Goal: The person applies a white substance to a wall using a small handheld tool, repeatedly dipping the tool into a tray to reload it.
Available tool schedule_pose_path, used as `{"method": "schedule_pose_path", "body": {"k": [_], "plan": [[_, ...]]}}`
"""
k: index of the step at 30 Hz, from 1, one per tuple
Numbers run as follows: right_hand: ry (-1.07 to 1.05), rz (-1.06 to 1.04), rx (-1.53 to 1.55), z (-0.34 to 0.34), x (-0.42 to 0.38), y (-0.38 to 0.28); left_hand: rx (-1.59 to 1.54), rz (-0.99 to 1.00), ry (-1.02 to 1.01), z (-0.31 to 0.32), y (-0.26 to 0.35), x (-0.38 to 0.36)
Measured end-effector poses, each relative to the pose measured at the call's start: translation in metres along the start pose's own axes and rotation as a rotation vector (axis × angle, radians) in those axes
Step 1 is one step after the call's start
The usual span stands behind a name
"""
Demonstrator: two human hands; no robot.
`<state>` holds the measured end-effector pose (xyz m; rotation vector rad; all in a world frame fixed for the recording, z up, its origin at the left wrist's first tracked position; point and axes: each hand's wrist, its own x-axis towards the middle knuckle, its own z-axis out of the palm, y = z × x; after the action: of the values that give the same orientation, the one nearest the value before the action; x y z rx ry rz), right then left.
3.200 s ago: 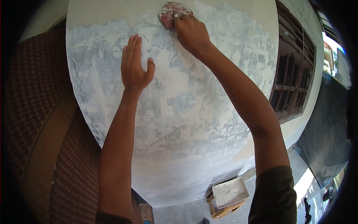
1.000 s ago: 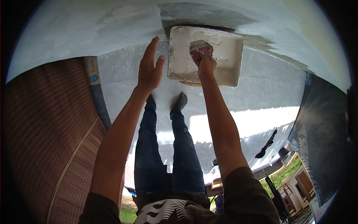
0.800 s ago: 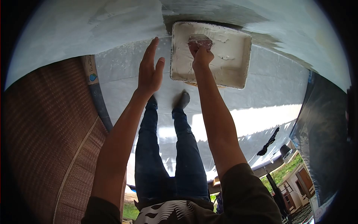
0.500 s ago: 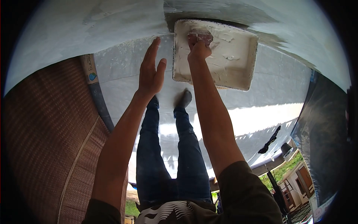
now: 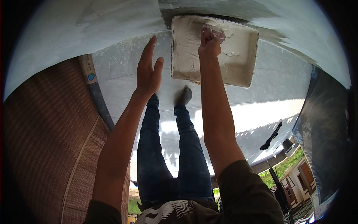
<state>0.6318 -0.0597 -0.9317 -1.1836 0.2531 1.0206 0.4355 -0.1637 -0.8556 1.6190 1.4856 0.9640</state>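
Observation:
My right hand (image 5: 210, 45) grips a small reddish putty spreader (image 5: 218, 34) smeared with pale paste. It is over the upper middle of a rectangular tray (image 5: 252, 69), on the layer of wet, cream-coloured plaster (image 5: 186, 48) inside. The tool's far edge is hard to separate from the plaster. To the left of the tray, my left hand (image 5: 148, 72) hangs in the air with fingers stretched out and thumb apart, holding nothing.
Grey walls (image 5: 112, 26) with patchy coating meet in a corner behind the tray. Grey tiles (image 5: 123, 67) cover the floor. A brown woven-looking surface (image 5: 44, 123) stands on the left. A black strip-like object (image 5: 271, 136) lies at the right, near a dark bucket-like object (image 5: 288, 145).
My right hand has moved the spreader rightward and slightly up across the plaster. The left hand has barely shifted and stays spread.

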Motion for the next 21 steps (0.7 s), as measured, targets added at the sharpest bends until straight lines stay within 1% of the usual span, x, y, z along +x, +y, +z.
{"method": "schedule_pose_path", "body": {"k": [4,7,10,11,13,15,17,19,21], "plan": [[0.001,0.002,-0.017,-0.002,0.01,-0.003,0.01,0.001,-0.006,0.001,0.002,-0.001],[0.01,0.011,-0.001,0.004,0.005,0.009,0.017,0.007,-0.007,0.0,0.003,-0.001],[-0.005,0.096,0.017,0.009,-0.004,0.016,0.016,0.005,-0.007,-0.003,0.001,-0.001],[-0.003,0.095,0.018,0.01,-0.005,0.018,0.011,0.01,-0.002,-0.004,-0.001,-0.001],[-0.071,0.18,0.023,0.011,-0.008,0.021,0.005,0.015,0.003,-0.004,0.0,-0.002],[-0.084,0.19,0.039,0.012,-0.012,0.024,-0.027,-0.033,-0.012,-0.006,0.002,-0.004],[-0.096,0.199,0.057,0.01,-0.012,0.027,-0.024,-0.034,-0.009,-0.007,0.002,-0.005],[-0.166,0.279,0.012,0.009,-0.012,0.027,-0.023,-0.035,-0.006,-0.008,0.003,-0.006],[-0.181,0.309,0.019,0.007,-0.012,0.027,-0.024,-0.038,-0.004,-0.009,0.004,-0.007]]}}
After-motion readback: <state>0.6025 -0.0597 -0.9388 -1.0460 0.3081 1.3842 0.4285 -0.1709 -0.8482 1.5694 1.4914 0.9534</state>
